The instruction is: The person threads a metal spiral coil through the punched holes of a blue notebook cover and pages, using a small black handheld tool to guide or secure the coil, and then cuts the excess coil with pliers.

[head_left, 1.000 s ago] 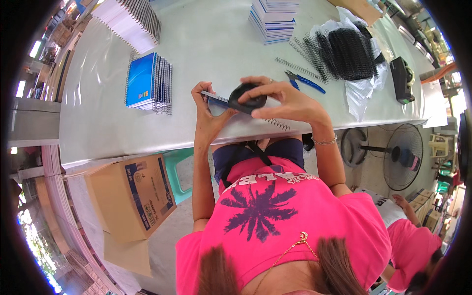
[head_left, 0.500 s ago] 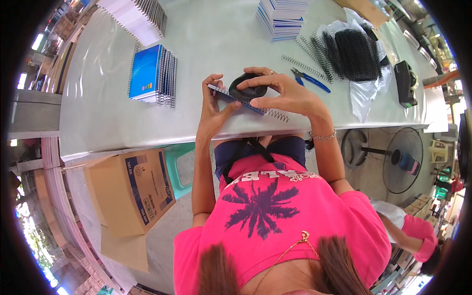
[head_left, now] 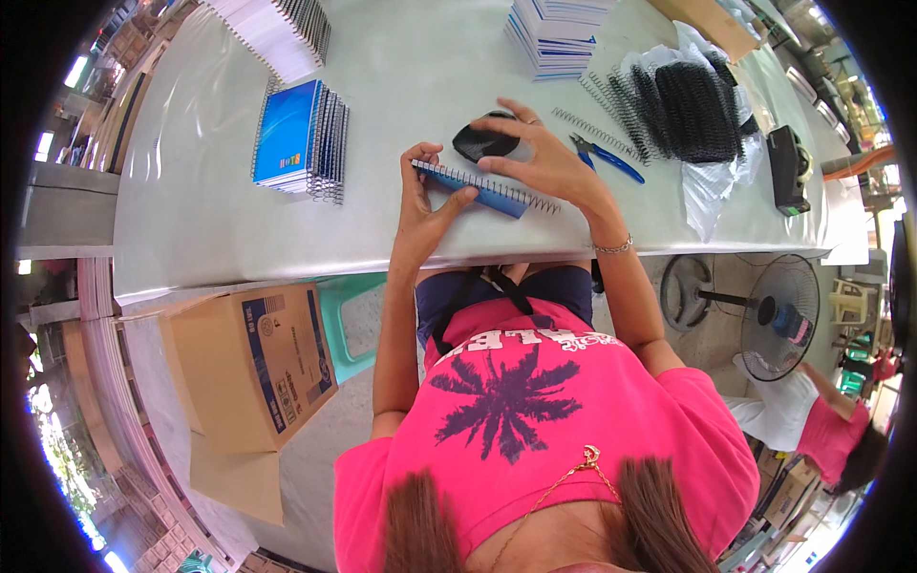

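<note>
My left hand (head_left: 425, 205) grips a small blue notebook (head_left: 487, 196) by its left end, fingers behind and thumb across the front. A dark wire coil (head_left: 478, 178) runs along the notebook's upper edge, and its loose end sticks out past the right end. Just beyond the notebook is a black rounded object (head_left: 484, 145); its exact kind is unclear. My right hand (head_left: 549, 158) has its fingers and thumb curved about the right side of that object.
Spiral-bound blue notebooks (head_left: 291, 138) are stacked at left, with more pads (head_left: 277, 33) behind. Blue-handled pliers (head_left: 611, 158), a loose coil (head_left: 597, 132), a heap of black coils (head_left: 697, 110) and a tape dispenser (head_left: 788, 170) lie right. Below stand a carton (head_left: 229, 372) and a fan (head_left: 778, 315).
My right hand has moved the black object off the notebook's coil edge to the table side beyond it. The notebook's coil and blue cover now show. A person at right has shifted.
</note>
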The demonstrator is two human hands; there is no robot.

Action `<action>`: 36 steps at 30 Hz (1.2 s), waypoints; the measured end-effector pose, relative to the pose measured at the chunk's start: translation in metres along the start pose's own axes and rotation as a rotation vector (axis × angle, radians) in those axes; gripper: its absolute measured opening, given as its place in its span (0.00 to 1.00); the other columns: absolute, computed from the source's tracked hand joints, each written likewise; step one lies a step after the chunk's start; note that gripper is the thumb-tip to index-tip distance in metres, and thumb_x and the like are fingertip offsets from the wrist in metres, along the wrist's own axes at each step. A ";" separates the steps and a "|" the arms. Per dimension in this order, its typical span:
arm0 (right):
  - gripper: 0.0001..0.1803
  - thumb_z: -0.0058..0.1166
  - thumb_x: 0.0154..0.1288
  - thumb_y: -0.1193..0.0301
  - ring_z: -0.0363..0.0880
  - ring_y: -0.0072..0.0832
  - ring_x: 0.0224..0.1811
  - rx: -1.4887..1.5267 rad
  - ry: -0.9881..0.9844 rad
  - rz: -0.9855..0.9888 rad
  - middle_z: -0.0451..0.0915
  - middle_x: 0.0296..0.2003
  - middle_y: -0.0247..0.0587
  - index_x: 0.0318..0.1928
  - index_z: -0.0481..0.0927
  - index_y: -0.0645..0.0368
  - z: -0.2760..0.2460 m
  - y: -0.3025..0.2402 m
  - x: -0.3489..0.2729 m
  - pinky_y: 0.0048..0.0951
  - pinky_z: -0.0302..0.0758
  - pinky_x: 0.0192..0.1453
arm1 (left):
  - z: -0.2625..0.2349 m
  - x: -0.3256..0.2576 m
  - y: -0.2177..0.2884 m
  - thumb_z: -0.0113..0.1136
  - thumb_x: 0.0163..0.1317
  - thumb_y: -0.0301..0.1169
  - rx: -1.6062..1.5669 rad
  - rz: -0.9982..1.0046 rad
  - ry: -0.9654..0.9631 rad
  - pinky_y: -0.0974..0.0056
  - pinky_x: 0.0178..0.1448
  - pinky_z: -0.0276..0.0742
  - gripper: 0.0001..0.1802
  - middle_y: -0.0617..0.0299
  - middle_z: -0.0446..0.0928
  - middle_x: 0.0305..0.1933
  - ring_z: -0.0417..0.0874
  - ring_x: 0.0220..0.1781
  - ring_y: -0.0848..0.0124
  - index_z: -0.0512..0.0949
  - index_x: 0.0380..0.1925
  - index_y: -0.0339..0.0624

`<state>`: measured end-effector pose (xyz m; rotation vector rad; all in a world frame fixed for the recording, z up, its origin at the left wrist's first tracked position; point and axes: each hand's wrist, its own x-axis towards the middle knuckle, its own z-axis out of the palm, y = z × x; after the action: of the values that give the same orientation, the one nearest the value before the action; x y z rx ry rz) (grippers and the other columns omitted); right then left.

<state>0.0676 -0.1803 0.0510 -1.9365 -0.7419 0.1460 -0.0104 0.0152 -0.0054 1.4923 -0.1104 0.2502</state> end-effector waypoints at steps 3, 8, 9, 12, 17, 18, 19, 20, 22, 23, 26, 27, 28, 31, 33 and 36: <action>0.26 0.67 0.59 0.61 0.62 0.47 0.71 -0.062 0.187 0.026 0.72 0.63 0.54 0.57 0.81 0.51 -0.015 0.017 -0.006 0.41 0.63 0.71 | 0.013 -0.005 0.000 0.70 0.60 0.30 0.050 -0.026 0.126 0.66 0.66 0.59 0.35 0.59 0.63 0.54 0.65 0.57 0.69 0.60 0.61 0.41; 0.28 0.65 0.60 0.58 0.66 0.45 0.66 -0.682 0.331 0.434 0.71 0.61 0.47 0.61 0.78 0.48 -0.037 0.024 -0.056 0.45 0.60 0.69 | 0.033 -0.014 0.008 0.59 0.70 0.32 0.116 0.066 0.297 0.64 0.68 0.58 0.23 0.57 0.64 0.56 0.66 0.59 0.67 0.62 0.59 0.39; 0.29 0.65 0.59 0.57 0.65 0.46 0.66 -0.734 0.369 0.412 0.70 0.61 0.47 0.60 0.78 0.49 -0.035 0.031 -0.065 0.47 0.58 0.69 | 0.034 -0.014 0.011 0.58 0.71 0.33 0.100 0.047 0.295 0.64 0.67 0.58 0.22 0.58 0.64 0.55 0.66 0.58 0.67 0.63 0.58 0.39; 0.31 0.66 0.58 0.55 0.62 0.47 0.65 -0.800 0.435 0.375 0.67 0.61 0.46 0.60 0.77 0.51 -0.031 0.046 -0.087 0.52 0.55 0.68 | 0.034 -0.017 0.016 0.55 0.72 0.34 0.099 0.009 0.282 0.67 0.61 0.59 0.17 0.61 0.66 0.51 0.66 0.52 0.71 0.66 0.55 0.39; 0.28 0.63 0.61 0.57 0.63 0.45 0.64 -0.726 0.470 0.311 0.68 0.60 0.45 0.59 0.76 0.52 -0.031 0.046 -0.092 0.52 0.55 0.68 | 0.023 -0.017 0.006 0.57 0.72 0.34 0.212 -0.005 0.291 0.73 0.46 0.62 0.14 0.67 0.67 0.43 0.63 0.39 0.79 0.71 0.51 0.39; 0.27 0.63 0.61 0.58 0.64 0.45 0.63 -0.675 0.513 0.329 0.69 0.59 0.46 0.59 0.76 0.53 -0.030 0.043 -0.092 0.51 0.55 0.68 | 0.021 -0.017 0.006 0.57 0.72 0.34 0.211 -0.002 0.279 0.73 0.46 0.62 0.14 0.67 0.67 0.43 0.63 0.38 0.79 0.71 0.51 0.39; 0.26 0.63 0.62 0.59 0.65 0.45 0.62 -0.626 0.557 0.346 0.71 0.57 0.46 0.59 0.76 0.53 -0.028 0.035 -0.089 0.51 0.56 0.68 | 0.020 -0.017 0.007 0.58 0.72 0.34 0.207 0.003 0.265 0.73 0.46 0.63 0.14 0.68 0.68 0.42 0.64 0.38 0.79 0.71 0.51 0.38; 0.25 0.62 0.62 0.60 0.65 0.46 0.62 -0.576 0.599 0.363 0.72 0.56 0.46 0.58 0.77 0.54 -0.025 0.027 -0.087 0.50 0.57 0.68 | 0.020 -0.017 0.007 0.58 0.71 0.33 0.205 0.006 0.253 0.73 0.45 0.64 0.14 0.68 0.68 0.41 0.64 0.37 0.79 0.72 0.51 0.38; 0.25 0.64 0.61 0.64 0.68 0.45 0.59 -0.433 0.691 0.290 0.75 0.53 0.47 0.57 0.77 0.56 -0.020 0.009 -0.084 0.46 0.61 0.66 | 0.021 -0.015 0.013 0.59 0.70 0.33 0.214 0.038 0.258 0.73 0.45 0.64 0.14 0.68 0.69 0.40 0.66 0.38 0.80 0.72 0.50 0.38; 0.24 0.64 0.61 0.65 0.70 0.45 0.58 -0.362 0.738 0.254 0.76 0.52 0.47 0.57 0.77 0.57 -0.016 0.000 -0.083 0.44 0.64 0.65 | 0.021 -0.015 0.015 0.60 0.70 0.33 0.218 0.055 0.259 0.74 0.46 0.64 0.14 0.67 0.69 0.40 0.66 0.38 0.80 0.73 0.50 0.38; 0.25 0.67 0.57 0.71 0.74 0.43 0.55 -0.214 0.692 0.111 0.77 0.50 0.47 0.55 0.77 0.60 -0.003 -0.020 -0.083 0.39 0.69 0.61 | 0.017 -0.016 0.015 0.61 0.69 0.32 0.284 0.022 0.260 0.74 0.46 0.65 0.14 0.67 0.72 0.38 0.68 0.38 0.80 0.75 0.49 0.37; 0.25 0.67 0.56 0.71 0.74 0.43 0.54 -0.219 0.649 0.084 0.77 0.50 0.47 0.55 0.77 0.60 0.003 -0.024 -0.083 0.39 0.70 0.60 | 0.016 -0.016 0.015 0.62 0.68 0.33 0.266 0.018 0.263 0.73 0.45 0.65 0.14 0.67 0.72 0.37 0.66 0.37 0.79 0.76 0.47 0.36; 0.26 0.68 0.55 0.72 0.75 0.42 0.54 -0.225 0.605 0.055 0.77 0.50 0.47 0.55 0.77 0.61 0.009 -0.029 -0.083 0.39 0.71 0.60 | 0.015 -0.016 0.015 0.64 0.67 0.33 0.247 0.016 0.268 0.73 0.44 0.64 0.14 0.67 0.72 0.36 0.65 0.37 0.78 0.77 0.45 0.35; 0.27 0.69 0.52 0.71 0.75 0.42 0.54 -0.217 0.498 -0.002 0.77 0.49 0.46 0.54 0.78 0.60 0.026 -0.041 -0.081 0.40 0.71 0.60 | 0.013 -0.016 0.021 0.65 0.66 0.33 0.251 -0.039 0.263 0.73 0.43 0.64 0.14 0.68 0.73 0.34 0.64 0.36 0.78 0.79 0.44 0.34; 0.27 0.69 0.51 0.70 0.75 0.42 0.53 -0.270 0.443 -0.029 0.77 0.49 0.45 0.54 0.78 0.59 0.038 -0.042 -0.081 0.41 0.70 0.60 | 0.014 -0.015 0.023 0.65 0.66 0.32 0.229 -0.054 0.253 0.74 0.43 0.65 0.13 0.67 0.74 0.34 0.66 0.35 0.78 0.79 0.44 0.34; 0.28 0.69 0.51 0.67 0.75 0.42 0.50 -0.288 0.408 -0.083 0.77 0.48 0.42 0.55 0.78 0.57 0.051 -0.042 -0.077 0.41 0.70 0.57 | 0.016 -0.014 0.025 0.64 0.66 0.29 0.169 -0.024 0.244 0.74 0.44 0.67 0.12 0.65 0.78 0.36 0.68 0.36 0.79 0.80 0.45 0.33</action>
<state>-0.0337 -0.1709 0.0454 -2.1083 -0.5887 -0.4174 -0.0284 -0.0005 0.0172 1.6170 0.1276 0.4284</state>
